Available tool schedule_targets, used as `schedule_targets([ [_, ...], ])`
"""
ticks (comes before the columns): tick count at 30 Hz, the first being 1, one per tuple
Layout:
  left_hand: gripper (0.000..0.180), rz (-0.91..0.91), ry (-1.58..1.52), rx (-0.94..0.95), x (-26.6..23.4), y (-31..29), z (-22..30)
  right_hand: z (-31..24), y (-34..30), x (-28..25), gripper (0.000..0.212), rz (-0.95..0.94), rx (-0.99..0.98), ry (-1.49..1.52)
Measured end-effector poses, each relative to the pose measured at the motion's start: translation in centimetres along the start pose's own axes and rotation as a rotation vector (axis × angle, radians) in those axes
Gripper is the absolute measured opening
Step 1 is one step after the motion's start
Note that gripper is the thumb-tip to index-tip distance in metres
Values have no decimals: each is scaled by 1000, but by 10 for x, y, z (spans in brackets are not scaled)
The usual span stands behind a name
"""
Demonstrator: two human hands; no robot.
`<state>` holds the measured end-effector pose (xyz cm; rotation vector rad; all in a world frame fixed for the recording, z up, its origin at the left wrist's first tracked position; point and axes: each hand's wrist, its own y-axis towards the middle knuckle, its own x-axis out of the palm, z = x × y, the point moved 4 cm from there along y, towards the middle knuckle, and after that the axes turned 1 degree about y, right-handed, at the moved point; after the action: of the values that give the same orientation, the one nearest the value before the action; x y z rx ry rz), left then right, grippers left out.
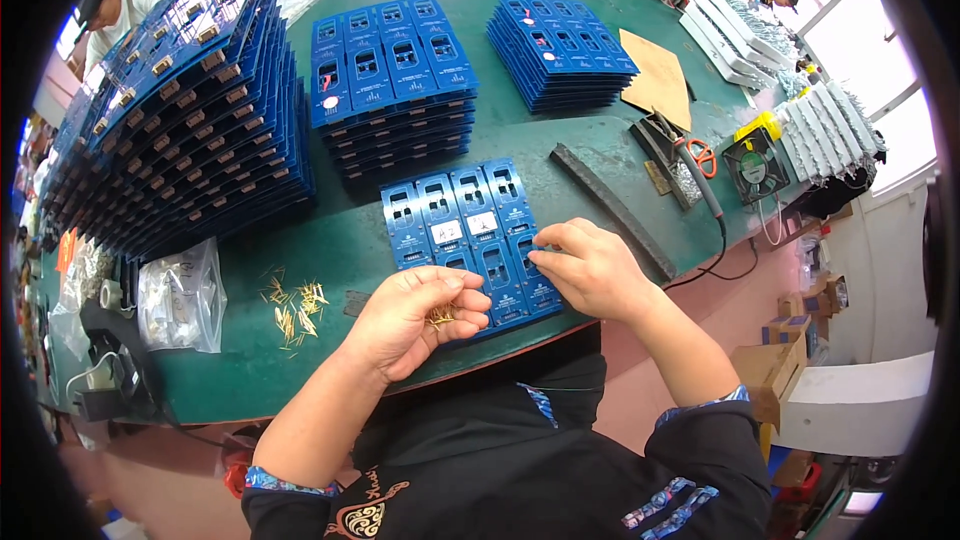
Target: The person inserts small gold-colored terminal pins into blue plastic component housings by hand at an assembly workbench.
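A blue circuit board panel [512, 258], split into several cut-out sections with two white labels, lies flat on the bench in front of me. My left hand [425, 310] is cupped over its near left corner, fingers curled round a small bunch of thin gold pins [441, 314]. Over the panel's right edge is my right hand [592, 265], thumb and fingertips pinched together. Whatever sits between those fingertips is too small to see. Loose gold pins [296, 312] of the same kind lie scattered on the green bench to the left.
Tall stacks of blue panels stand at left [190, 110], behind the work [395, 70] and farther right [560, 50]. A dark bar [612, 210], a soldering iron [700, 175] and a black fan [757, 166] occupy the right. A plastic bag [182, 298] lies left. Other people sit across the bench.
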<state>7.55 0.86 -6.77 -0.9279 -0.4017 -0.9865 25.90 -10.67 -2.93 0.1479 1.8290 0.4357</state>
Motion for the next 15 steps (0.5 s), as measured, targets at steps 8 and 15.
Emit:
schedule_targets([
  [8,21,-40,15,20,-4,-1,-3,-8,3,-2,17,-12,-22,-9],
  [15,21,-13,20,21,-7,-2,-1,-4,1,-2,18,66,7,17],
])
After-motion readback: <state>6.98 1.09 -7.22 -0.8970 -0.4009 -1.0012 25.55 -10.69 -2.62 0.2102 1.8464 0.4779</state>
